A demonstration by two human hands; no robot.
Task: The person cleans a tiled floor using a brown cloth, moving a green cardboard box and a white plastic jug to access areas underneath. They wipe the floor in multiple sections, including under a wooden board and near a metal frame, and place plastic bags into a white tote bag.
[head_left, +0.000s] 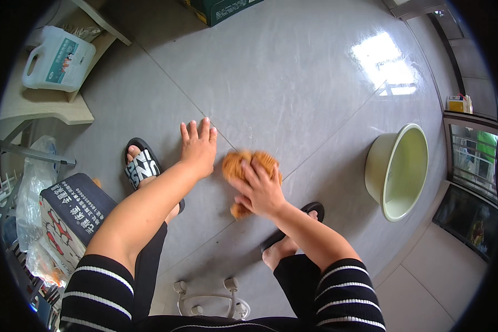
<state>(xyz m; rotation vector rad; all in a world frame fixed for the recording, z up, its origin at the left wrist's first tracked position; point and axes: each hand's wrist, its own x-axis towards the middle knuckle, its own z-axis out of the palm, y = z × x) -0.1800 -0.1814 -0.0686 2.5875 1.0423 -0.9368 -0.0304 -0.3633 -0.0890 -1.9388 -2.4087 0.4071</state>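
My right hand (260,191) lies over a crumpled, fluffy orange-brown cloth (235,165) on the grey tiled floor. Its fingers curl over the top, the thumb is at the near left side, and the palm hides part of the cloth. A small lump of the cloth sticks out below the thumb. To the left, my left hand (198,148) is open with its fingers spread and holds nothing. It is over the floor, a little apart from the cloth; I cannot tell whether the palm touches the tiles.
A pale green basin (373,171) stands at the right. My black slippers (144,160) flank the work area. A printed box (66,221) and plastic bags are at the left, below a shelf with a white jug (61,58). A wheeled stool base (210,296) is near me.
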